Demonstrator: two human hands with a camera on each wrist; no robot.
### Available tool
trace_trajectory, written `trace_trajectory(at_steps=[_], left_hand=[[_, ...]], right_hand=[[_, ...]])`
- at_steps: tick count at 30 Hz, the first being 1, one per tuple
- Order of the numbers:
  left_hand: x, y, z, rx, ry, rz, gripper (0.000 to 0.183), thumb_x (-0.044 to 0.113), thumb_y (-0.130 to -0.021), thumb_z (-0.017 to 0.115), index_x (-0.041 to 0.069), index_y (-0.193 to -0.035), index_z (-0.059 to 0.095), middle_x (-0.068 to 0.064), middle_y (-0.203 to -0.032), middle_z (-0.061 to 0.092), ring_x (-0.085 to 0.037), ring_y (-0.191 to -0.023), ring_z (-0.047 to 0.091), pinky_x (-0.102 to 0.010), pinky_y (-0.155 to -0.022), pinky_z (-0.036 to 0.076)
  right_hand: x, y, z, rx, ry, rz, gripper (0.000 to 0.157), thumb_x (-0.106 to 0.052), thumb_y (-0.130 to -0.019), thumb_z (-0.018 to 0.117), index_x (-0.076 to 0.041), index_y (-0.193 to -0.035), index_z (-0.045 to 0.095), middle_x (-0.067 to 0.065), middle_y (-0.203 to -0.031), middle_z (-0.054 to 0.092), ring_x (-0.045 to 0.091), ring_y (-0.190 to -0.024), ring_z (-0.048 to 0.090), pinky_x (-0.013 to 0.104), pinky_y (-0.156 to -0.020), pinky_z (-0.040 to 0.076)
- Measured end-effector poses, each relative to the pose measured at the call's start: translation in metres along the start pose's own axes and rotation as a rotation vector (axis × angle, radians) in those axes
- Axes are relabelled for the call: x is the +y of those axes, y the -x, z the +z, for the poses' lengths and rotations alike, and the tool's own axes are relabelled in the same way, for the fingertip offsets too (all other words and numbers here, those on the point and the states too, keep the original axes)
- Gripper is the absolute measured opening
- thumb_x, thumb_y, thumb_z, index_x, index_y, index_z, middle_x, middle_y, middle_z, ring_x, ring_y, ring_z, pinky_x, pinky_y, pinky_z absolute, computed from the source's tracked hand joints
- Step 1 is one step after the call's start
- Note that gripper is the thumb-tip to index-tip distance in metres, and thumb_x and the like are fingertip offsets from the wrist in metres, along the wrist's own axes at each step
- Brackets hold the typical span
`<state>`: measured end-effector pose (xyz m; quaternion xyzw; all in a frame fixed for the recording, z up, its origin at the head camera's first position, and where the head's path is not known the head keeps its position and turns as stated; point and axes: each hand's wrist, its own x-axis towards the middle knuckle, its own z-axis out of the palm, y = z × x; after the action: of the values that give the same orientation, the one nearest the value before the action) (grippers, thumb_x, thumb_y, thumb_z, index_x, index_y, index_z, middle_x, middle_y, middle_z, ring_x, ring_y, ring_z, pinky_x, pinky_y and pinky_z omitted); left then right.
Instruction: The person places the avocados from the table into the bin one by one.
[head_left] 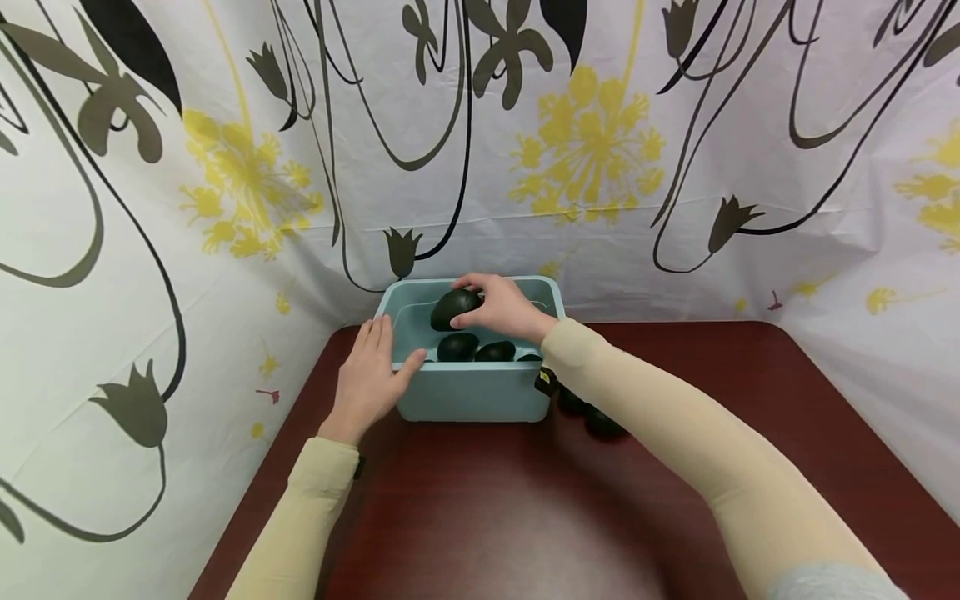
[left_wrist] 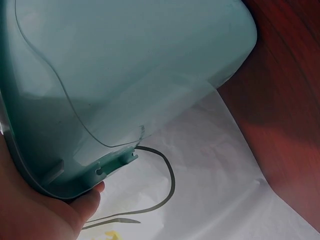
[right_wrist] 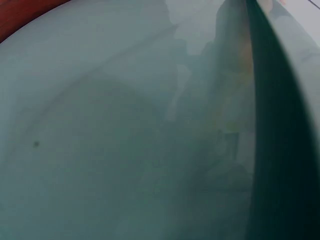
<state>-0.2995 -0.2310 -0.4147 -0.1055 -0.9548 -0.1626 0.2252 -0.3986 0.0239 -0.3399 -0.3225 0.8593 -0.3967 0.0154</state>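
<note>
A light teal plastic bin (head_left: 472, 393) stands at the far side of the table. My right hand (head_left: 504, 310) reaches over it and grips a dark green avocado (head_left: 453, 308) between thumb and fingers, above the bin's inside. Several more avocados, such as a nearer avocado (head_left: 495, 351), lie in the bin. My left hand (head_left: 369, 379) rests at the bin's front left corner, fingers straight along the left rim and thumb at the front rim. In the left wrist view this hand (left_wrist: 42, 212) touches the bin's edge. The right wrist view is filled by the blurred bin wall (right_wrist: 110, 150).
On the dark red table (head_left: 495, 500), right of the bin and partly behind my right forearm, lie dark avocados (head_left: 602, 425). A printed white cloth (head_left: 465, 192) hangs right behind the bin and along both sides.
</note>
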Motion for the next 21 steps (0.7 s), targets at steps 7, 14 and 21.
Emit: trace_trajectory(at_steps=[7, 14, 21], left_hand=[[0.000, 0.000, 0.000, -0.008, -0.008, 0.003, 0.100, 0.075, -0.096, 0.033, -0.003, -0.157, 0.025, -0.021, -0.161, 0.029, -0.034, -0.149, 0.022, -0.056, -0.110, 0.037], [0.003, -0.001, -0.001, -0.001, -0.001, 0.003, 0.100, 0.076, -0.096, 0.033, -0.003, -0.157, 0.025, -0.020, -0.161, 0.029, -0.033, -0.149, 0.021, -0.057, -0.108, 0.038], [0.002, 0.001, 0.000, -0.007, -0.001, 0.006, 0.099, 0.074, -0.097, 0.033, -0.003, -0.157, 0.025, -0.021, -0.160, 0.029, -0.033, -0.149, 0.021, -0.057, -0.107, 0.038]], right_hand=[[0.000, 0.002, -0.001, -0.052, -0.058, 0.007, 0.059, -0.035, -0.088, 0.080, -0.026, -0.141, 0.056, 0.009, -0.133, 0.057, 0.028, -0.119, 0.060, 0.039, -0.090, 0.053], [-0.006, 0.012, -0.012, -0.065, -0.070, 0.029, 0.059, -0.036, -0.091, 0.077, -0.027, -0.144, 0.052, 0.006, -0.137, 0.054, 0.028, -0.122, 0.058, 0.039, -0.091, 0.052], [-0.008, 0.020, -0.022, -0.048, -0.053, 0.017, 0.058, -0.037, -0.090, 0.077, -0.029, -0.142, 0.054, 0.003, -0.136, 0.055, 0.022, -0.119, 0.058, 0.037, -0.092, 0.051]])
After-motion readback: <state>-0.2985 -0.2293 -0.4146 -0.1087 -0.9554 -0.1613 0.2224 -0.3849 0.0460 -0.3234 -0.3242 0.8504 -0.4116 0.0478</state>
